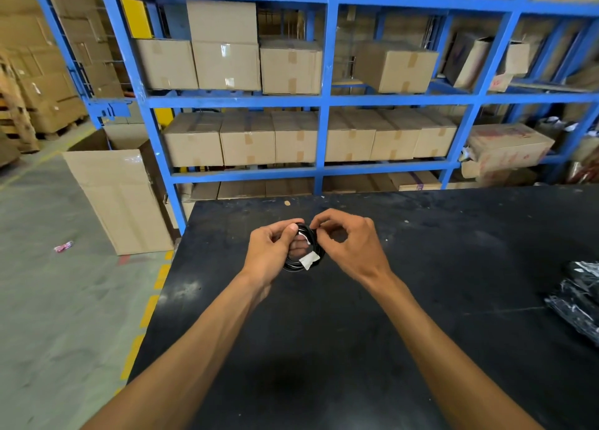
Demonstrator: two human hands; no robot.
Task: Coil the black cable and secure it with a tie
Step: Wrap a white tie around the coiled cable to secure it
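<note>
Counter (324, 348) bare up close. Left hand (272, 248) grips coiled cable (293, 266) to keep loops together; right hand (343, 238) pinches tie (304, 237) for wrapping.

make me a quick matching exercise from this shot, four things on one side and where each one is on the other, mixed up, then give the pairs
Things:
1. coiled black cable
2. white tie
3. black plastic bags
4. open cardboard box

Places:
A. on the floor, left of the table
B. at the table's right edge
C. held up between the left hand and right hand
D. wrapped on the coil's lower part

Pairs: 1-C, 2-D, 3-B, 4-A
</note>
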